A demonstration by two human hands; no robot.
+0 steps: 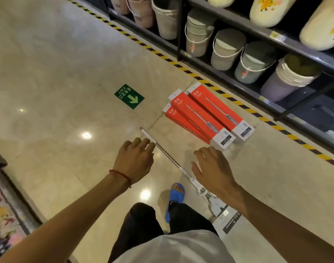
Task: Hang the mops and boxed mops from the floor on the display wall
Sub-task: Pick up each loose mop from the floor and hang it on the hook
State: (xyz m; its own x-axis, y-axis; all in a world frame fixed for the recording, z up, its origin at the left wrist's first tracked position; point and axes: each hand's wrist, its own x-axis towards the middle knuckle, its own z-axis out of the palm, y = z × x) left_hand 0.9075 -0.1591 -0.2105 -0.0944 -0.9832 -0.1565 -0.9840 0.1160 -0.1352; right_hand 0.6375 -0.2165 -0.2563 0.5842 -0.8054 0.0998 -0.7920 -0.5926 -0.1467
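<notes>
A green sign (129, 96) on the floor (48, 92) has a white arrow and the words 安全出口. The red boxes (204, 115) and the mop label (231, 223) have writing, but I cannot read it.

A white-and-silver mop (167, 155) is laid diagonally on the floor (67, 73). Three red, white-ended boxes (200, 116) are laid side by side near it, roughly parallel.
</notes>
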